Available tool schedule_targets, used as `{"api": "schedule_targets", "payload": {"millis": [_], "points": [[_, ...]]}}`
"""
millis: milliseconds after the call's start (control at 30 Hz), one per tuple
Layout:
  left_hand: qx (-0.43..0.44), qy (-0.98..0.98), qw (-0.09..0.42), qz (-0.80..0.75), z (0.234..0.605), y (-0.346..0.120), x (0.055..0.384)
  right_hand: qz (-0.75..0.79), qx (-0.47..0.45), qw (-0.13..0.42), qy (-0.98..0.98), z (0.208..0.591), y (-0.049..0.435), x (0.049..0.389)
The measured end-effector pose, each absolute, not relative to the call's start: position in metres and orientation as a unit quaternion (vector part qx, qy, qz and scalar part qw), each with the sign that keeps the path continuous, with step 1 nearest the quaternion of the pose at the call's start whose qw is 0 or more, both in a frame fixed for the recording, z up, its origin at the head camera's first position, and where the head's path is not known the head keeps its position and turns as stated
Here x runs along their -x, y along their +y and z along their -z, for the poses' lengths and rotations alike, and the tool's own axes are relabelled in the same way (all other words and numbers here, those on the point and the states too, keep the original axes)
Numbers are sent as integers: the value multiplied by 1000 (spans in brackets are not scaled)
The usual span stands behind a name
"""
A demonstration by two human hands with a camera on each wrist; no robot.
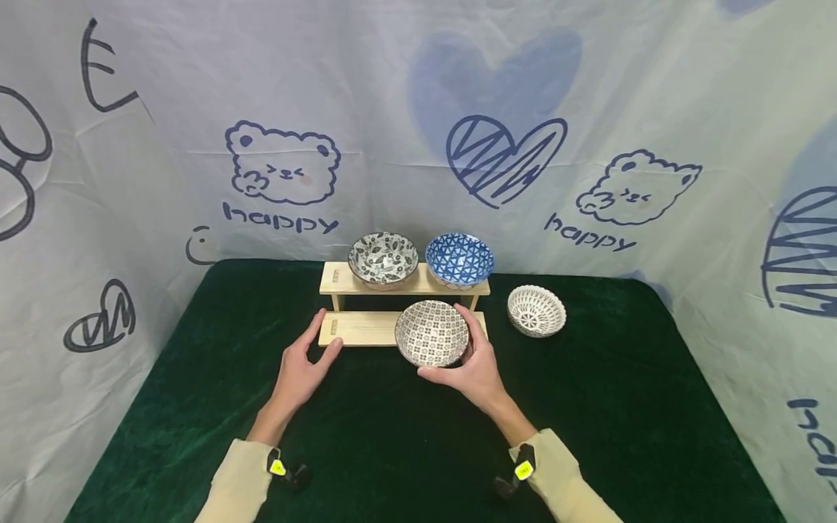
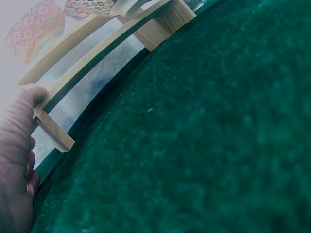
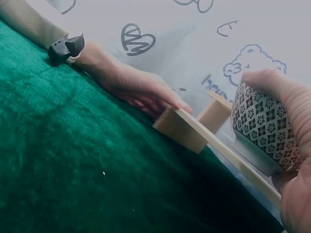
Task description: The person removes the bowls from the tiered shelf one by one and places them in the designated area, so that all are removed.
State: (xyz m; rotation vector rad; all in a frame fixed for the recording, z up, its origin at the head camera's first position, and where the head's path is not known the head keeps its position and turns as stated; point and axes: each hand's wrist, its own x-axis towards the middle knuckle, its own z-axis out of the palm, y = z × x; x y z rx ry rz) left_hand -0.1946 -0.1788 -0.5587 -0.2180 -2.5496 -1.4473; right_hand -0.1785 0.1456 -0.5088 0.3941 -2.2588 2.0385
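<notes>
My right hand (image 1: 479, 369) holds a bowl with a small dark flower-grid pattern (image 1: 431, 333) by its right side, thumb at the near rim. The bowl is over the right half of the lower board of a two-step wooden stand (image 1: 366, 330), close above it in the right wrist view. At the stand's left end, my left hand (image 1: 302, 369) grips the lower board, thumb at its front corner and fingers along the end. In the left wrist view, the thumb (image 2: 33, 93) lies on the board's corner (image 2: 46, 103).
On the upper board stand a bowl with dark leaf patterns (image 1: 383, 258) and a blue triangle-patterned bowl (image 1: 460, 259). A white bowl with brown lines (image 1: 536, 311) sits right of the stand on the green cloth (image 1: 418, 443). A printed white curtain (image 1: 379, 87) hangs behind.
</notes>
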Motion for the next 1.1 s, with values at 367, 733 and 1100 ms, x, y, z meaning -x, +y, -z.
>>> {"api": "schedule_targets", "payload": {"millis": [367, 733, 1100], "points": [[72, -864, 100, 488, 555, -180, 197, -647, -112, 70, -751, 505, 171, 177], [74, -864, 100, 487, 555, -179, 198, -648, -79, 106, -750, 502, 206, 172], [68, -868, 105, 481, 561, -179, 194, -639, -46, 134, -756, 501, 234, 166]]}}
